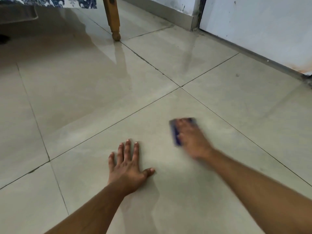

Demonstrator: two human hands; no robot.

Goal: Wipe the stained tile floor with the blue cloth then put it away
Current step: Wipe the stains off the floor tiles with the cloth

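Blue cloth [176, 134], folded small and motion-blurred, lies flat on the glossy beige tile floor [101, 98] under my right hand [190, 139], only its left and far edges showing past my fingers, on the same tile as my left hand [128, 164], near the grout-line crossing.

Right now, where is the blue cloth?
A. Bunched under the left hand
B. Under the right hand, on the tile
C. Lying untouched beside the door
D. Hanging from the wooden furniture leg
B: the blue cloth lies on the tile floor beneath the blurred right hand, while the left hand rests flat and bare on the floor.
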